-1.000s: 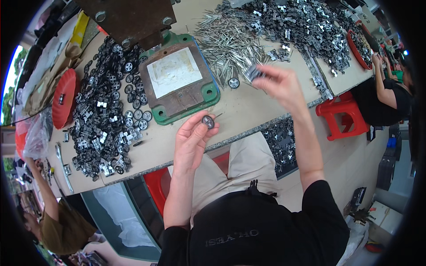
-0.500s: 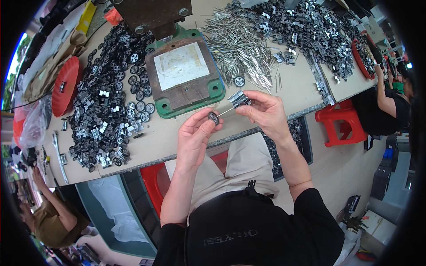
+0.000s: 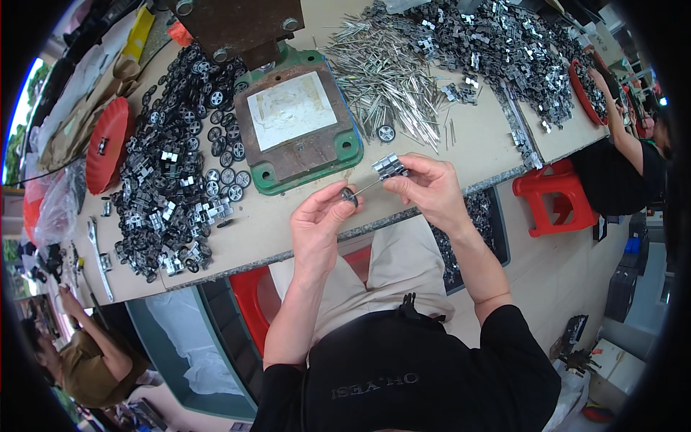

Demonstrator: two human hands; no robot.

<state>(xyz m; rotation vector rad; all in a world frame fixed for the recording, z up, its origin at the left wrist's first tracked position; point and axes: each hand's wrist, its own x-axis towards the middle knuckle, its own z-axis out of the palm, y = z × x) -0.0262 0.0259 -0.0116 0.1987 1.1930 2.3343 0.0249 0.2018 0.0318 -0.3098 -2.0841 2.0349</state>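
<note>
Right hand [image 3: 432, 190], pinching a grey block [image 3: 389, 166], has come near to left hand [image 3: 319, 214], which pinches a wheel [image 3: 349, 196]; metal rod [image 3: 368, 187] lies between.

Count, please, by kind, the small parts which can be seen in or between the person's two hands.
Black wheel, in the left hand: 1
Thin metal pin, between the hands: 1
Dark and silvery part, in the right hand: 1
Total: 3
</note>
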